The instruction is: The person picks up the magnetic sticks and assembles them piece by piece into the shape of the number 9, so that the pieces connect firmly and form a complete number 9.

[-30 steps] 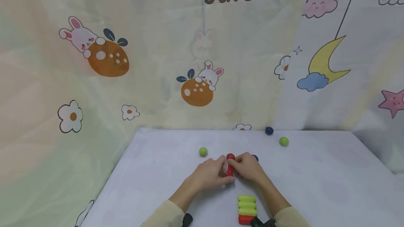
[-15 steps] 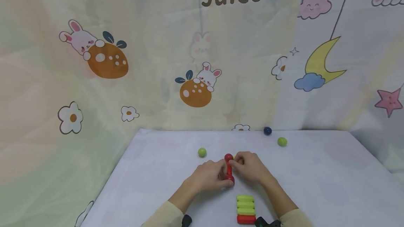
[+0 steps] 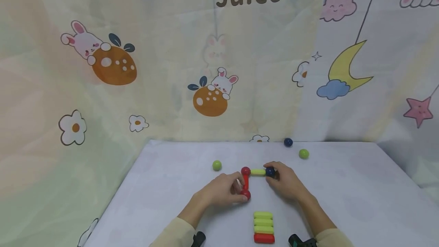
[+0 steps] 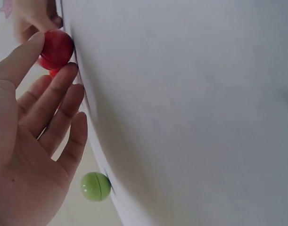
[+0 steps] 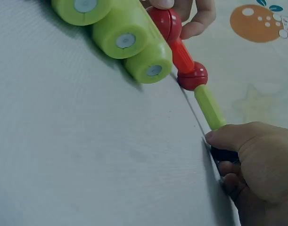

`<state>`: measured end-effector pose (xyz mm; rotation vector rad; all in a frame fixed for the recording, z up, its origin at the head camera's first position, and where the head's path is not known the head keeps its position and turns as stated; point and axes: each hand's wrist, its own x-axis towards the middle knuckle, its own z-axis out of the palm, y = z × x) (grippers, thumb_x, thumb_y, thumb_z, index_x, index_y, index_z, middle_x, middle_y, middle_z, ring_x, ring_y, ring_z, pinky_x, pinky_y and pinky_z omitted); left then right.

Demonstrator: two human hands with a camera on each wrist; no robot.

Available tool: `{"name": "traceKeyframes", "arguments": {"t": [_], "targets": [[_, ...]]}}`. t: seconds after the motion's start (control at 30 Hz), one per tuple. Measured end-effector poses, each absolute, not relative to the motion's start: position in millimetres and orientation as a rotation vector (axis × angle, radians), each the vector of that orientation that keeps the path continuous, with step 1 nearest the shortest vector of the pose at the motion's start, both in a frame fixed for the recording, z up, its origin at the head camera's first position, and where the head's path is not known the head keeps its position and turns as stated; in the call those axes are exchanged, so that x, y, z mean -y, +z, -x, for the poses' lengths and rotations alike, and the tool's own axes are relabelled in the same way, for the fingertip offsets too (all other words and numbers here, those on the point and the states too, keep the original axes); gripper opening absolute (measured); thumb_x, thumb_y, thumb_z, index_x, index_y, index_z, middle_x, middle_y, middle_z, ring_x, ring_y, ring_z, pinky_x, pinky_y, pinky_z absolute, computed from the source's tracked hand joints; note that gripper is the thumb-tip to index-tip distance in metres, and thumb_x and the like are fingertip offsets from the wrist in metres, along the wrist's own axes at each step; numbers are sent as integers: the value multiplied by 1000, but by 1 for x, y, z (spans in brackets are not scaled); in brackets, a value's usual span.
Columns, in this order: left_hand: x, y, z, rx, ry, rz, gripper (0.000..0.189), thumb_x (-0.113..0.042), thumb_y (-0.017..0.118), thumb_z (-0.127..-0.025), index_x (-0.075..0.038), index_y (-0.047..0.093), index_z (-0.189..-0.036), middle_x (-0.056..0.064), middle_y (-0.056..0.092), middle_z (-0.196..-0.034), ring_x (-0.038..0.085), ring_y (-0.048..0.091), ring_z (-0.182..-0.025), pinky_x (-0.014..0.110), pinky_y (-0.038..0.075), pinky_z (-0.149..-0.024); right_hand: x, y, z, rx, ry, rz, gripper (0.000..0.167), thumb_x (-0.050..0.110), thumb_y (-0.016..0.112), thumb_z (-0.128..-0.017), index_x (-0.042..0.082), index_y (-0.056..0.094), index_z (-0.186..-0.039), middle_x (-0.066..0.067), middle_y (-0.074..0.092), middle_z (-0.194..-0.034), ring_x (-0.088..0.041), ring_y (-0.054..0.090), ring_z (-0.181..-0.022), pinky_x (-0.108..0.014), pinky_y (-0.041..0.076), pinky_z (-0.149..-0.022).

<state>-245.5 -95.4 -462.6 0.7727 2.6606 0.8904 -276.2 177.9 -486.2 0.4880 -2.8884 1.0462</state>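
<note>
My left hand (image 3: 221,190) pinches a near red ball (image 3: 245,194) between thumb and index finger; its other fingers lie loosely bent, as the left wrist view shows. A red rod (image 3: 245,181) joins that ball to a far red ball (image 3: 245,170). From the far ball a yellow-green rod (image 3: 257,172) runs right to a dark blue ball (image 3: 270,171). Thumb and fingers of my right hand (image 3: 286,180) grip this blue ball, which is mostly covered in the right wrist view. The joined pieces form a corner on the white table.
Nearer on the table (image 3: 164,201) lies a row of yellow-green rods (image 3: 263,221) with a red rod (image 3: 264,238) at its near end. Loose green balls (image 3: 217,165) and a dark blue ball (image 3: 288,142) sit farther back. A printed curtain (image 3: 164,68) hangs behind the table.
My right hand has left the red rod and moved right to grip the dark blue ball, uncovering the yellow-green rod. The left hand stays at the near red ball.
</note>
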Motion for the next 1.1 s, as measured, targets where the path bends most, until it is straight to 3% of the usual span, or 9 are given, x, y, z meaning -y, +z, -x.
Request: {"name": "traceKeyframes", "arguments": {"t": [0.23,0.57,0.73,0.9,1.0,1.1], "targets": [[101,-465,244,-2636,917,-745,34,-40,82,-87,-28,61,-110,-18,65,-86,1,58,-79,23,50,-72,-176,-501,275,2835,1226,-394,42,19,76,-93,19,62,-132,-3,66,-118,-15,54,-86,-26,46,-73],[96,-466,250,-2635,939,-732,40,-44,83,-85,-30,59,-113,-16,64,-92,4,58,-84,24,50,-75,-184,-499,277,2812,1265,-398,39,21,79,-91,20,65,-128,0,60,-106,-14,52,-79,-23,46,-67],[96,-463,254,-2684,910,-662,59,-48,87,-79,-35,54,-126,-9,56,-119,8,56,-95,25,52,-76,-186,-497,279,2794,1270,-415,39,20,78,-92,19,64,-128,-4,57,-121,-14,53,-81,-23,47,-68],[95,-459,259,-2611,913,-701,84,-45,87,-79,-44,42,-150,-3,31,-159,12,57,-101,28,54,-79,-187,-498,279,2788,1263,-397,39,20,78,-92,19,64,-128,-4,56,-123,-14,52,-80,-22,47,-68],[95,-460,262,-2561,910,-720,77,-47,86,-80,-44,49,-147,-5,25,-166,13,57,-105,29,53,-83,-187,-499,277,2814,1270,-383,40,21,78,-92,18,63,-130,-4,56,-120,-14,52,-79,-22,46,-67],[96,-463,268,-2536,907,-721,66,-46,86,-80,-44,58,-139,-9,30,-165,13,56,-107,30,54,-84,-186,-499,279,2816,1263,-372,41,21,78,-92,18,63,-130,-4,56,-119,-14,52,-79,-22,46,-67]]}}
